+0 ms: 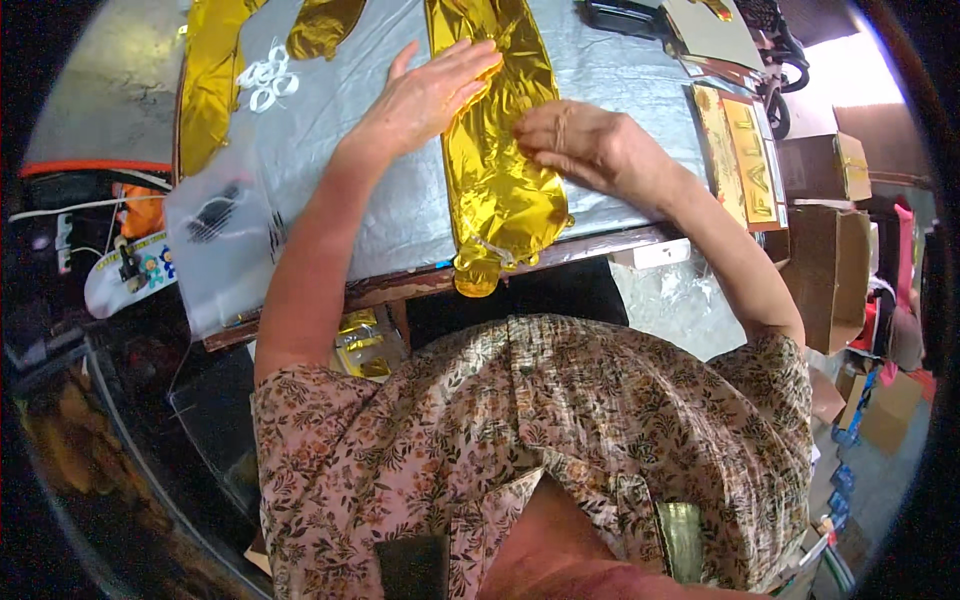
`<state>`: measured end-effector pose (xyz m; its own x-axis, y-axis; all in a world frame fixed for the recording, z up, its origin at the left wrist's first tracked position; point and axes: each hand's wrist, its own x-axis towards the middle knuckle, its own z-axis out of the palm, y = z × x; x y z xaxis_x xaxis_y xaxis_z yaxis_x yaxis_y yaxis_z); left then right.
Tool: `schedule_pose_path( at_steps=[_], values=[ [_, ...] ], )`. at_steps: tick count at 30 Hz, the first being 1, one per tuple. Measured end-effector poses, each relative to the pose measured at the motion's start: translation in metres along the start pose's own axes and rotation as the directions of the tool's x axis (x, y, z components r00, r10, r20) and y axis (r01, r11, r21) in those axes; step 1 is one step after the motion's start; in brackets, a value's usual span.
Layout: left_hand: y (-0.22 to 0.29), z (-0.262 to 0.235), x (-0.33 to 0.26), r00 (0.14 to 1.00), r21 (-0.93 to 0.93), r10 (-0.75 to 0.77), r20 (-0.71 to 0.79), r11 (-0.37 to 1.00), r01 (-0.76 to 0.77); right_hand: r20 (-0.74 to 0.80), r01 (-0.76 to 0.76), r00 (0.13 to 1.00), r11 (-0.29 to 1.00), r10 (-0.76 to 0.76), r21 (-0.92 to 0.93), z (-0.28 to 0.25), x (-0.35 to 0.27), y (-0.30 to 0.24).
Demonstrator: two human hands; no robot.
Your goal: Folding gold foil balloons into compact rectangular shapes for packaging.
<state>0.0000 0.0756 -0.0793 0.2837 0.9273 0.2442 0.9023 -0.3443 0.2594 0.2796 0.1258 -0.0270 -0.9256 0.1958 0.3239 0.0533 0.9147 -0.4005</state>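
A flat gold foil balloon [505, 180] lies lengthwise on the table in front of me, its near end hanging just over the front edge. The foil is creased and shiny, with a small tail at the near end. My left hand [435, 88] rests flat across its upper left part, fingers stretched and thumb apart. At the balloon's right edge, my right hand [580, 140] touches the foil with its fingertips. The right fingers are loosely bent and point left, with no grip on the foil visible.
A silver-grey sheet [625, 90] covers the table. White ribbon loops [268, 80] and more gold foil [205, 100] lie at left, near a clear plastic bag [225, 240]. A yellow-fronted package [740, 155] and cardboard boxes [825, 270] stand at right.
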Motion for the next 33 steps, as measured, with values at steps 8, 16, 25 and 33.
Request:
schedule_pose_path(
  at_steps=[8, 16, 25, 33],
  values=[
    [0.008, -0.017, 0.01, 0.999, 0.031, -0.012, 0.037, 0.999, 0.01, -0.034, -0.033, 0.999, 0.999, 0.033, 0.018, 0.009, -0.013, -0.003],
    [0.051, -0.012, 0.012, 0.979, -0.446, 0.189, 0.071, 0.884, -0.138, -0.081, -0.008, 0.997, 1.0, 0.008, 0.004, 0.016, -0.018, 0.001],
    [0.052, -0.002, 0.006, 0.927, -0.223, 0.344, -0.151, 0.901, -0.371, 0.07, -0.215, 0.976, 0.893, 0.204, 0.396, -0.04, 0.017, -0.004],
    [0.054, -0.004, 0.0, 0.975, -0.417, 0.149, 0.165, 0.907, -0.068, 0.269, 0.006, 0.953, 0.893, -0.142, 0.45, 0.025, 0.097, 0.066]
  ],
)
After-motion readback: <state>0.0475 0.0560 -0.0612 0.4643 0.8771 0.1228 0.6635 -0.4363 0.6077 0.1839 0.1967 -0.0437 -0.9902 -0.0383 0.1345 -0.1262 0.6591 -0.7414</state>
